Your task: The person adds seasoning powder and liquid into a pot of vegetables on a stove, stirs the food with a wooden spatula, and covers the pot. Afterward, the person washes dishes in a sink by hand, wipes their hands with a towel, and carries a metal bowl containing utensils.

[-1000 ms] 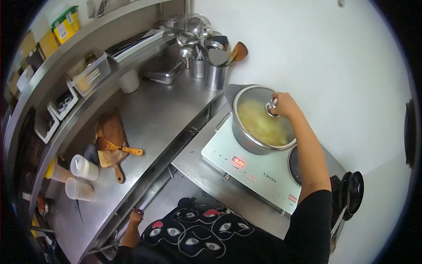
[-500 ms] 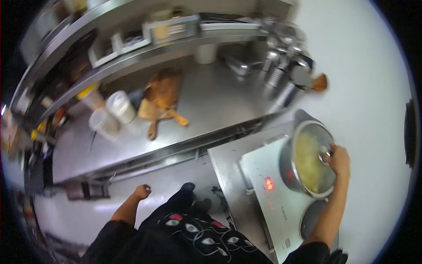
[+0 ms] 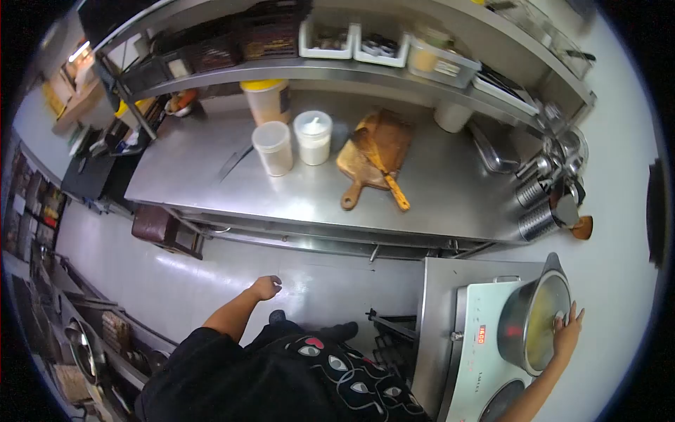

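Observation:
My right hand (image 3: pixel 567 336) is at the knob of the glass lid (image 3: pixel 543 306), with its fingers spread and no firm grip showing. The lid sits on a large metal pot (image 3: pixel 515 325), and something yellow shows through the glass. This pot stands on the far cooking zone of a white induction cooker (image 3: pixel 479 306) with a red display. A second dark cooking zone (image 3: pixel 503 401) is partly behind my right arm. Hanging over the floor beside my body, my left hand (image 3: pixel 266 287) holds nothing; its fingers are loosely bent.
Ahead runs a steel table (image 3: pixel 450 190) with a wooden cutting board (image 3: pixel 380 148), a spatula with an orange handle (image 3: pixel 397 191), a knife (image 3: pixel 235 163) and lidded plastic tubs (image 3: pixel 273 149). Utensils in metal holders (image 3: pixel 545 214) stand by the wall. A brown stool (image 3: pixel 155 226) is under the table.
My view has swung left, so the pot and table appear farther right. My right hand's fingers have loosened and spread from the lid knob. The lid stays on the pot.

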{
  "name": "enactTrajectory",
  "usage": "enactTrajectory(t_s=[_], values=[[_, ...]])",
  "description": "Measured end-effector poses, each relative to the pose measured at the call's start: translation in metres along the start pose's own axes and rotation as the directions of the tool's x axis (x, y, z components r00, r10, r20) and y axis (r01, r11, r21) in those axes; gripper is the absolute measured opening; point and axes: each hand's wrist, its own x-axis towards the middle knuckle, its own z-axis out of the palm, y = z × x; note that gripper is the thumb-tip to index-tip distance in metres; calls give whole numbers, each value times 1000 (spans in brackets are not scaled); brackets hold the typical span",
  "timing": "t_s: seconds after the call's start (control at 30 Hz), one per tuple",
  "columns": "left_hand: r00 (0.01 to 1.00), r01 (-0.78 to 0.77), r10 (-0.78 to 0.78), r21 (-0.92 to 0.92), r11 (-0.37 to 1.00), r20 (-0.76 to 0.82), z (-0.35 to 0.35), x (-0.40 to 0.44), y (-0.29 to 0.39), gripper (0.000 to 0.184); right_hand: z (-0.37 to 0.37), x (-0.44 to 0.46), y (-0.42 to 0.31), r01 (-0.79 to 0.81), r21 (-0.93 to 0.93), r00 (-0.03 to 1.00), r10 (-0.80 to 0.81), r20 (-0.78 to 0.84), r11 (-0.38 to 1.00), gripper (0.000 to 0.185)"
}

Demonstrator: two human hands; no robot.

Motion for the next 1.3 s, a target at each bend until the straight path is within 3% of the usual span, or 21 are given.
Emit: enactTrajectory(t_s=[0.07, 0.17, 0.23, 0.33, 0.37, 0.43, 0.5, 0.6, 0.67, 0.77, 0.83, 0.9, 1.0, 1.13, 1.2, 1.27, 1.3], values=[[998, -23, 20, -54, 998, -62, -4, -11, -32, 31, 1, -9, -26, -22, 165, 1000, 24, -8, 986, 57], [994, 50, -62, -127, 991, -94, -13, -33, -87, 30, 6, -57, -120, 201, -21, 973, -202, -109, 979, 56], [974, 138, -170, -209, 968, -146, -18, -59, -133, 28, 16, -92, -194, 284, 196, 957, -291, 7, 938, 48], [916, 257, -317, -244, 935, -246, -10, -103, -222, 27, 50, -150, -297, 227, 361, 912, -327, 247, 905, 48], [889, 309, -375, -260, 915, -264, -8, -122, -249, 27, 65, -167, -326, 212, 369, 877, -343, 336, 905, 48], [801, 464, -560, -375, 803, -209, -2, -160, -297, 26, 95, -198, -372, 351, 399, 792, -496, 356, 847, 47], [742, 476, -629, -478, 738, -232, 24, -196, -360, 25, 93, -218, -430, 401, 483, 669, -609, 426, 778, 48], [641, 572, -742, -524, 631, -194, 42, -248, -406, 24, 97, -232, -493, 451, 618, 526, -751, 399, 644, 48], [563, 633, -810, -543, 551, -165, 47, -277, -418, 24, 93, -235, -525, 486, 639, 503, -788, 354, 597, 48], [654, 625, -748, -479, 616, -109, 46, -294, -406, 21, 86, -236, -560, 522, 645, 456, -822, 342, 558, 48], [798, 462, -579, -447, 766, -168, 48, -301, -404, 16, 82, -233, -581, 557, 636, 417, -842, 342, 534, 47], [586, 504, -810, -791, 346, 20, 56, -278, -380, 13, 82, -228, -601, 601, 621, 377, -863, 335, 504, 47], [624, 402, -780, -844, 354, -30, 41, -256, -345, 12, 95, -219, -648, 605, 672, 297, -905, 306, 426, 45], [608, 316, -786, -877, 364, -107, 10, -223, -316, 15, 116, -211, -751, 668, 713, 155, -977, 144, 211, 52], [618, 307, -781, -887, 345, -90, 6, -212, -316, 16, 150, -202, -810, 741, 653, 123, -988, 98, 157, 51], [602, 393, -796, -845, 362, -62, -10, -205, -304, 18, 193, -189, -871, 788, 569, 273, -962, 16, 233, 47], [588, 331, -804, -882, 335, -84, -17, -205, -301, 17, 210, -180, -897, 802, 526, 331, -943, 7, 285, 44]])
